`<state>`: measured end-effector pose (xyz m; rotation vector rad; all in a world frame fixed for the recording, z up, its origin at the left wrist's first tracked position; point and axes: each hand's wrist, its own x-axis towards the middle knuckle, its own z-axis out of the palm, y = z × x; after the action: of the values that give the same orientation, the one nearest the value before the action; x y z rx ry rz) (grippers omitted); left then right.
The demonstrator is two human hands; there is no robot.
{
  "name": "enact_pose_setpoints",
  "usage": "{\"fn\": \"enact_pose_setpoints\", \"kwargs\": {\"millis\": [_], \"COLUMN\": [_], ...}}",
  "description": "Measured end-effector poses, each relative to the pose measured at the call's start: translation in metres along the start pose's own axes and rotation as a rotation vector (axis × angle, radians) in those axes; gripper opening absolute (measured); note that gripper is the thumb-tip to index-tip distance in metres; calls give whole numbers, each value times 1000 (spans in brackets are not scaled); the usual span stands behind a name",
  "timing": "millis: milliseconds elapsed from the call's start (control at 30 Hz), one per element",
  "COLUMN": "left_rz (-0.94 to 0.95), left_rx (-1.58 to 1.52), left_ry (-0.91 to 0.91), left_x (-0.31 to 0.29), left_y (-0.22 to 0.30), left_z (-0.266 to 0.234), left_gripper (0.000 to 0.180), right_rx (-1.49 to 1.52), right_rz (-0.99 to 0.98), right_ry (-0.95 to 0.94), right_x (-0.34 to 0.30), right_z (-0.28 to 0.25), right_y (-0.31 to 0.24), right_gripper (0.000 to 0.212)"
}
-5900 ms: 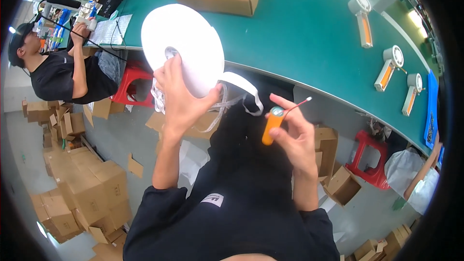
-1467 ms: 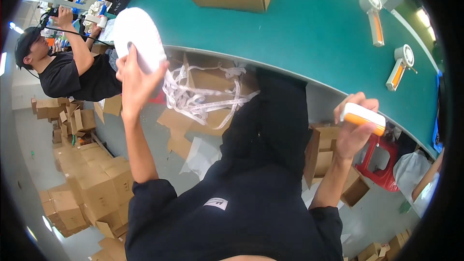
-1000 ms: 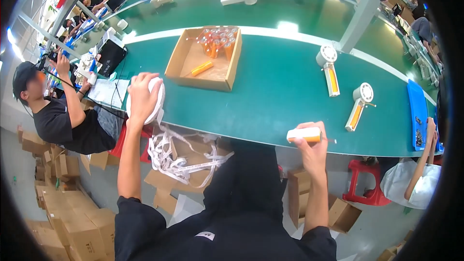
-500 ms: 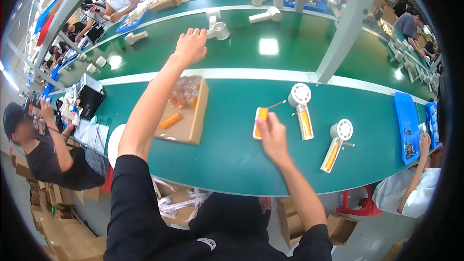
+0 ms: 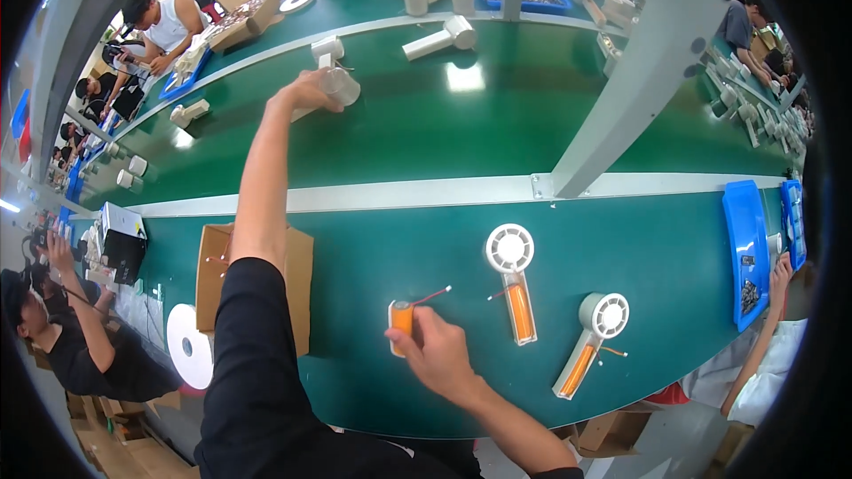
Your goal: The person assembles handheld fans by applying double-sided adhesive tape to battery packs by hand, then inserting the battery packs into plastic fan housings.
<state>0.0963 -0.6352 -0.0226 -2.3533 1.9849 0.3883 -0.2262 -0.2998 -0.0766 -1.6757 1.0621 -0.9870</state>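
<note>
My left hand (image 5: 308,91) reaches far over the green surface and is closed on a white handheld fan body (image 5: 341,86). The round head of that body sticks out to the right of my fingers; its handle is mostly hidden by the hand. Nearer to me, my right hand (image 5: 437,350) pinches an orange cylindrical battery (image 5: 402,318) with a thin red wire and a white strip along its edge. To its right lie two white fan bodies, one upright (image 5: 510,250) and one slanted (image 5: 604,315), each with an orange battery in its handle.
An open cardboard box (image 5: 299,293) stands partly behind my left arm, beside a white tape roll (image 5: 190,346). A metal post (image 5: 621,98) rises from the rail (image 5: 399,195). Blue trays (image 5: 744,248) sit at the right, near another person's hand. More fan parts (image 5: 444,38) lie beyond the rail.
My left hand has lowered onto the fan body and closed on it, tilting it. My right hand still holds the battery. The whole view has shifted.
</note>
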Motion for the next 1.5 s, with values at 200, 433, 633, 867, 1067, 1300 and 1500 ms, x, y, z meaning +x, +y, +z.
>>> {"fn": "enact_pose_setpoints", "kwargs": {"millis": [200, 433, 633, 867, 1067, 1300, 1500], "left_rz": [192, 162, 387, 364, 248, 233, 157], "left_rx": [-71, -68, -284, -1001, -1216, -693, -185], "left_ry": [-197, 132, 239, -15, -113, 97, 106], "left_x": [18, 13, -28, -169, -303, -390, -413], "left_y": [3, -3, 1, 55, 99, 99, 106], "left_z": [-9, -3, -20, -22, 15, 69, 89], "left_gripper": [92, 85, 78, 64, 55, 76, 73], "right_rx": [-12, 27, 72, 147, 275, 440, 403], "right_rz": [0, 19, 66, 84, -51, 62, 113], "right_ry": [5, 58, 78, 164, 464, 462, 417], "right_x": [-1, -1, 1, -4, -35, -122, -152], "right_z": [1, 3, -1, 4, -2, -10, -15], "right_y": [7, 9, -2, 3, 10, -6, -2], "right_gripper": [35, 34, 33, 22, 30, 36, 33]}}
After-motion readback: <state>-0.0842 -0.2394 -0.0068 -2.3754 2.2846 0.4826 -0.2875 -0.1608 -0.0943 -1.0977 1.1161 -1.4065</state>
